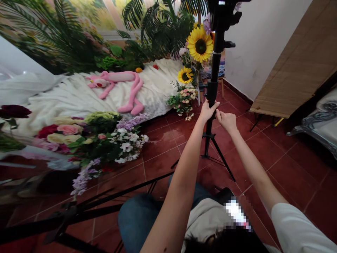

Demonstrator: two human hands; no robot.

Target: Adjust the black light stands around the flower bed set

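Writing unreadable anywhere — left hand point(207, 109) fingers wrapped round black stand pole point(215, 66); right hand point(226, 120) pinching pole, beside potted flowers point(183, 100).

Top of the black stand point(213, 70) cut off by upper edge, its clamp hidden under left hand point(207, 109) and right hand point(226, 120), second stand point(79, 211) running out at lower left corner, pixelated patch point(237, 212) unreadable, grey chair point(322, 119) cropped at right edge.

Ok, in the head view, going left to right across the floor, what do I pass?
Flower arrangement → pink plush toy → small flower pot → left hand on the black stand pole → right hand → bamboo blind.
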